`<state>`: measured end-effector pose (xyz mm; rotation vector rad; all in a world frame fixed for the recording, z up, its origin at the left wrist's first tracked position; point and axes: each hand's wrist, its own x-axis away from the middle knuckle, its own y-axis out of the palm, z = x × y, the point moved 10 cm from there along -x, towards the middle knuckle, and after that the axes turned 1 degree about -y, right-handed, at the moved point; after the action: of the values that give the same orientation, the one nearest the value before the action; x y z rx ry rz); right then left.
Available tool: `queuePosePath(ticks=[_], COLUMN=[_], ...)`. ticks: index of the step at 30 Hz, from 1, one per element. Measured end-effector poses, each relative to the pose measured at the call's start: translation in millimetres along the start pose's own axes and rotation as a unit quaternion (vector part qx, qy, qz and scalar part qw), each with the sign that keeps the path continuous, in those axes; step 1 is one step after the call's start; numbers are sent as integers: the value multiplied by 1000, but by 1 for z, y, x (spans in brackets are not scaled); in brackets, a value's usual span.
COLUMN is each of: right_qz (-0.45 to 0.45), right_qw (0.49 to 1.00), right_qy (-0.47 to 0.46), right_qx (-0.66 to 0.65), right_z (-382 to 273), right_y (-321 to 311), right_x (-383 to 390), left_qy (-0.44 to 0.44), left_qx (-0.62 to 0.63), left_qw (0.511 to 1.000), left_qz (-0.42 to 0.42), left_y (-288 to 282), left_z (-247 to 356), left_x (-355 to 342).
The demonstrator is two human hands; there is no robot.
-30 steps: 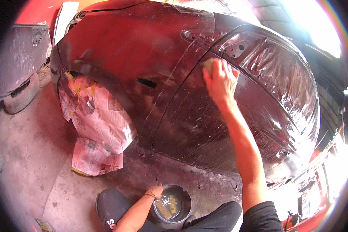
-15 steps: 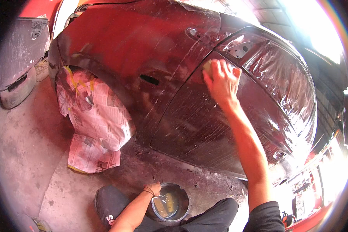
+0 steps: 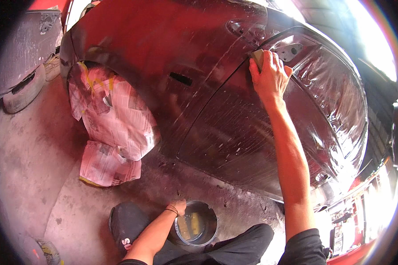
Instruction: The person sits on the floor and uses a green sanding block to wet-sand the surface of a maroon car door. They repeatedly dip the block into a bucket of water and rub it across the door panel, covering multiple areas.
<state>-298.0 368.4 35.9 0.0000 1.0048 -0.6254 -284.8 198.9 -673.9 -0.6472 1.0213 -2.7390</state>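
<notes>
My right hand [image 3: 272, 77] is closed round a tan sanding block [image 3: 259, 60], pressed to the top edge of a dark, wet car door [image 3: 234, 128] close below the window line. Part of the block is hidden under the fingers. Down by my lap, my left hand [image 3: 179, 206] grips the rim of a dark bucket [image 3: 213, 221]; its fingertips are partly out of sight. Water stands in the bucket, with a yellowish block [image 3: 195, 224] and a browner block [image 3: 184, 228] in it.
Pink-tinted newspaper [image 3: 119, 128] masks the wheel to the left. Clear plastic film [image 3: 325, 88] covers the window. A loose grey panel [image 3: 26, 53] stands at the far left above a worn bumper-like part [image 3: 26, 92]. My bent knees flank the bucket.
My right hand has moved the sanding block slightly up and to the right along the door's top edge. My left hand stays on the bucket rim. The view has shifted slightly.
</notes>
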Motion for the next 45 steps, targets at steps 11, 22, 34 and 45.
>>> queuePosePath(ticks=[11, 22, 34, 45], right_qz=[-136, -130, -119, -129], right_qw=[972, 967, 965, 957], right_qy=[-186, -216, -230, -250], right_qx=[-39, -41, -50, -70], right_z=[6, -15, -20, -51], right_y=[-6, 0, -4, 14], right_x=[102, 82, 93, 61], left_qy=[-5, -35, -15, -14], left_qx=[1, -12, 2, 17], left_qw=[1000, 999, 999, 1000], left_qz=[-7, -17, -34, -23], left_y=[-18, -4, -9, -9], left_z=[6, -4, 1, -13], left_x=[18, 1, 10, 13])
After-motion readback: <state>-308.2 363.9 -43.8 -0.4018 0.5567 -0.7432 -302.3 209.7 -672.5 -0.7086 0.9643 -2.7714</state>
